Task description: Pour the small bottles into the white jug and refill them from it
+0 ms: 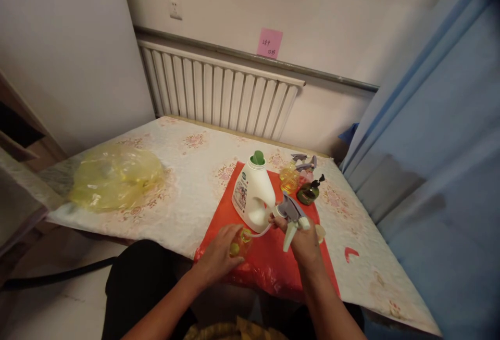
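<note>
Spray head and bottle at a cloth-covered table (pixel 187 173), seen from above. The grey-and-white spray head (pixel 289 209) lies in the right hand (pixel 304 241), its pale dip tube (pixel 262 233) curving toward the left hand (pixel 221 251) and ending at the mouth of a small clear bottle (pixel 242 246); whether the tip is inside cannot be told. Just beyond the hands, on a red plastic sheet (pixel 269 275), stands a white jug (pixel 253 197) with a green piece (pixel 257 158) at its mouth. Farther right are a yellow spray bottle (pixel 289 179), a pinkish bottle (pixel 307 175) and a dark green pump bottle (pixel 308 194), grouped closely. A red strip (pixel 350 254) lies right of the sheet; a yellow plastic bag (pixel 117 178) lies well apart at left. The left hand is partly closed, fingers and thumb around the clear bottle; the right is curled closely about the spray head.
</note>
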